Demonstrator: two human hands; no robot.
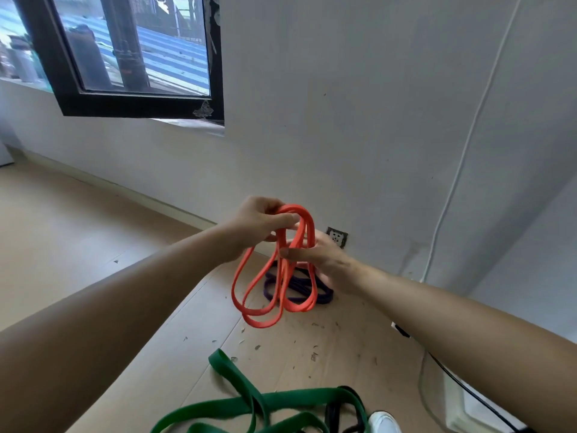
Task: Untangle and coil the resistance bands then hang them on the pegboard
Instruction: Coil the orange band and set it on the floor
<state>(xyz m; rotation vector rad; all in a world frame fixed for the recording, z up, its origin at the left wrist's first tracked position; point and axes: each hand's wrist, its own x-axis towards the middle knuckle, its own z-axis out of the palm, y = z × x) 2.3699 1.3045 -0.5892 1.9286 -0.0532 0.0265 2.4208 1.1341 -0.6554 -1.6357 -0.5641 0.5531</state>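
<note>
An orange resistance band [249,289] hangs in several loops in front of me, above the floor. My left hand [259,226] pinches the top of the loops between thumb and fingers. A little lower, my right hand [318,254] grips the strands from the right side. On the floor behind the orange loops lies a purple band [299,290], coiled near the wall. A wide green band [249,401] sprawls tangled on the floor at the bottom of the view, with a black band [335,414] twisted through it. No pegboard is in view.
A white wall stands ahead with a power socket [337,237] low down. A dark-framed window [125,57] is at upper left. A white cable [462,164] runs down the wall, a black cable [468,392] crosses the floor at right. Small debris litters the tan floor. A white shoe [384,423] shows at the bottom.
</note>
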